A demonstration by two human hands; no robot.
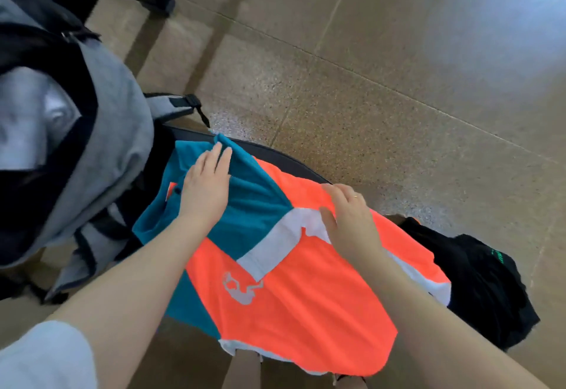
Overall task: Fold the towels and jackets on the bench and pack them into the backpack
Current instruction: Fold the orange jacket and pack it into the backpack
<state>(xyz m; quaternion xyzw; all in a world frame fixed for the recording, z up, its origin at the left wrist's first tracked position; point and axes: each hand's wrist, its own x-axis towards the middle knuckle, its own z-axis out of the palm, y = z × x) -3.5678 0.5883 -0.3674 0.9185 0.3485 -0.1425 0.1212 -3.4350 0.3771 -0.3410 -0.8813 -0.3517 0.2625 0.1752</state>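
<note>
**Make the fold neat**

The orange and teal towel (294, 306) lies spread on the table (284, 160), beside the grey backpack (119, 131) at the left end. The left hand (205, 186) lies flat on the teal part, fingers straight. The right hand (349, 217) pinches the cloth near the far edge. Press with the flat hand, pull the pinched side over, and line up the edges. A black garment (477, 284) waits at the right end.
</note>
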